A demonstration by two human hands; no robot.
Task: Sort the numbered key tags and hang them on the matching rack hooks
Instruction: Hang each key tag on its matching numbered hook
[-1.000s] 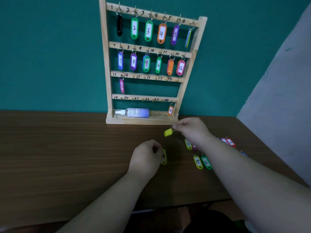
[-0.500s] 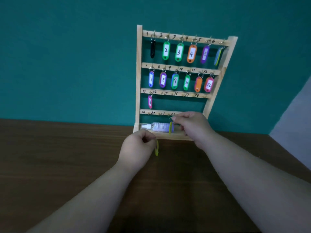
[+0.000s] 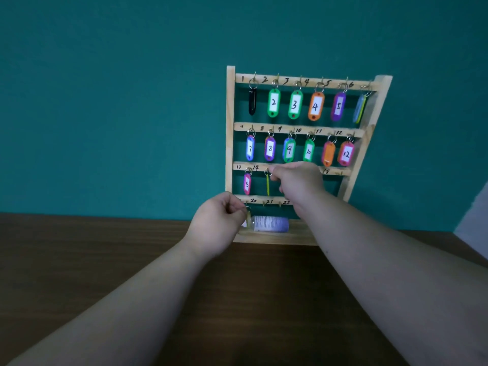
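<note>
A wooden key rack [image 3: 230, 133] stands on the table against the teal wall. Its top two rows are full of coloured numbered tags. The third row holds a pink tag 13 [image 3: 247, 184]. My right hand [image 3: 297, 179] pinches the ring of a yellow tag [image 3: 268, 184], seen edge-on, at the hook marked 14. My left hand [image 3: 217, 225] is at the bottom row's left end, near hook 19, pinching the ring of another yellow tag [image 3: 248, 216] that is mostly hidden behind my fingers.
A small clear bottle [image 3: 269, 224] with a purple label lies on the rack's base shelf. The dark wooden table [image 3: 79, 260] spreads in front. A grey wall [image 3: 475, 212] shows at the far right. The loose tags on the table are out of frame.
My right hand rose from the bottom row to the third row, bringing its yellow tag to hook 14. My left hand lifted its tag from the table up to the bottom row.
</note>
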